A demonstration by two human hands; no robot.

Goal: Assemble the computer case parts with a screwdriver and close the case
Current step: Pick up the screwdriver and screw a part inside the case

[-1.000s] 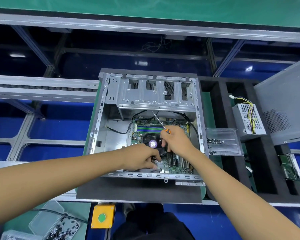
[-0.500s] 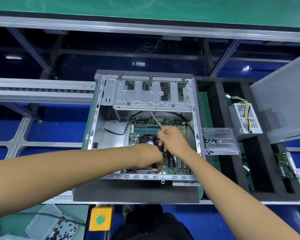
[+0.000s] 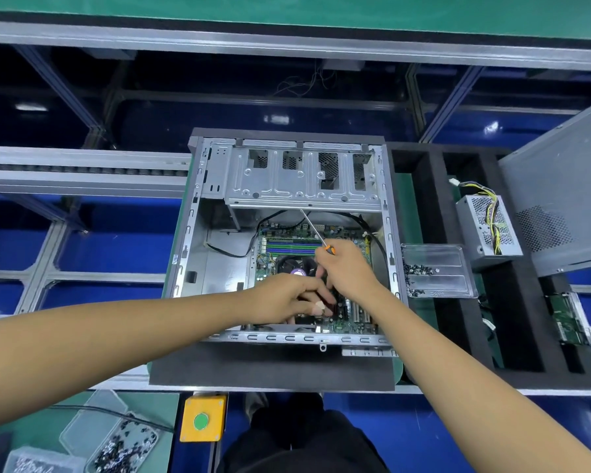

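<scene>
The open computer case [image 3: 185, 233] lies on its side on a dark foam pad, with the green motherboard [image 3: 352, 327] and CPU fan [image 3: 292, 264] showing inside. My right hand [image 3: 348, 268] grips a screwdriver [image 3: 313, 228] by its orange handle over the middle of the board. Its thin shaft points up and away toward the drive cage. My left hand [image 3: 287, 297] reaches in from the left, its fingers lying on the board beside the fan, just under my right hand. Whether those fingers pinch anything is hidden.
Right of the case, a clear tray [image 3: 437, 271] with small screws lies on the black foam holder [image 3: 434, 199]. Farther right are a power supply [image 3: 488, 227], the grey side panel [image 3: 560, 199] and a green card [image 3: 567, 322]. A yellow button box [image 3: 202, 418] and screw tubs [image 3: 116, 442] sit near me.
My left hand has slid right along the board until its fingers lie under my right hand. The right hand and screwdriver have barely moved.
</scene>
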